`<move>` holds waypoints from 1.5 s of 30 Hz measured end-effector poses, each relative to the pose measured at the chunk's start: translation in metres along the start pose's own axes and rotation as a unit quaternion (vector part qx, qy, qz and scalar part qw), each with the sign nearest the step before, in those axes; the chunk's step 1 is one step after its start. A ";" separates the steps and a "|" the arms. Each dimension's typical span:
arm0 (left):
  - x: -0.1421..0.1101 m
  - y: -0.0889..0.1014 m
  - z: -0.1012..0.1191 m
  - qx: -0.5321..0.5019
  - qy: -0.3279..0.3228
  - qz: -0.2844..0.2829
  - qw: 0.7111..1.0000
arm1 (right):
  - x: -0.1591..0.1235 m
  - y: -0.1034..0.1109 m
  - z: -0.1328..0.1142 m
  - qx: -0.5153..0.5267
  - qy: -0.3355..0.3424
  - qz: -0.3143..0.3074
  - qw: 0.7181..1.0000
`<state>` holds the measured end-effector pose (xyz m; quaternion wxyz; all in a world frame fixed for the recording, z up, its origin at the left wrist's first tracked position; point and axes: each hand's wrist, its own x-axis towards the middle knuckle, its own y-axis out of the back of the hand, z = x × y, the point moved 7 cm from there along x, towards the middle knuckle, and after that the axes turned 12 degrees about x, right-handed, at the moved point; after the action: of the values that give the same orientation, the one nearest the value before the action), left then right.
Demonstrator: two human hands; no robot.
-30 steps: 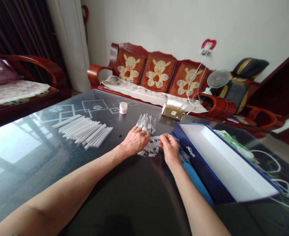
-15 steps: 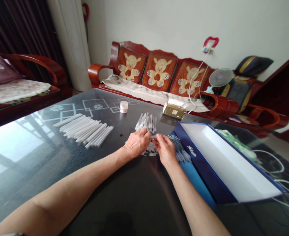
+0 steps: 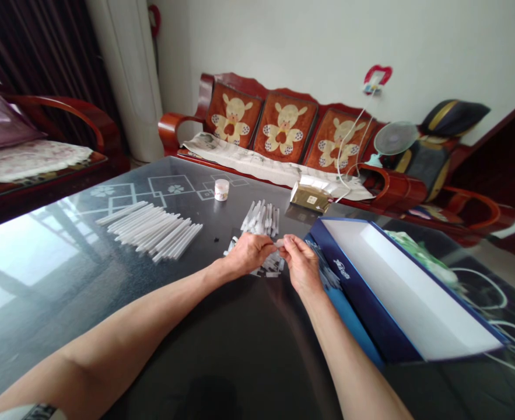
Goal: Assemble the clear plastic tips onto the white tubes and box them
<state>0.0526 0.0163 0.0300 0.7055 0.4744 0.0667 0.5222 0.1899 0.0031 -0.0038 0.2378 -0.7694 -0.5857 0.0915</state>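
A small white strip (image 3: 279, 242) is being pinched between the left hand (image 3: 248, 254) and the right hand (image 3: 301, 263), just left of the open blue box (image 3: 362, 286). Both hands are being held nearly closed, with the fingers curled inward and the fingertips meeting on the strip. Its exact shape is being hidden by the fingers.

A loose heap of white pieces with dark markings (image 3: 271, 267) is being partly covered by the hands, left of the box on the dark glass surface (image 3: 222, 356). Farther from the box on the same side, a bunch of white sticks (image 3: 260, 218) is being kept close together just beyond the hands, with their ends pointing toward the hands. A longer row of white tubes (image 3: 152, 232) is being laid out side by side, well left of the box.

A small white jar (image 3: 221, 189) is being shown well beyond and left of the box, and a gold packet (image 3: 310, 197) is seen resting just beyond its near corner. A red wooden sofa with animal-patterned cushions (image 3: 283, 131) is being seen behind the box, and a small electric fan (image 3: 396, 138) is standing beyond the box at the sofa's far end.
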 end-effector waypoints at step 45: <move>-0.002 0.043 -0.092 0.122 0.259 0.191 0.939 | 0.001 0.007 -0.008 -0.637 0.300 -0.098 0.703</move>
<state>-0.0310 0.0702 0.0115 0.4876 0.4093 0.2182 0.7397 0.1996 0.0001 -0.0002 -0.1384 -0.6626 -0.4739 -0.5632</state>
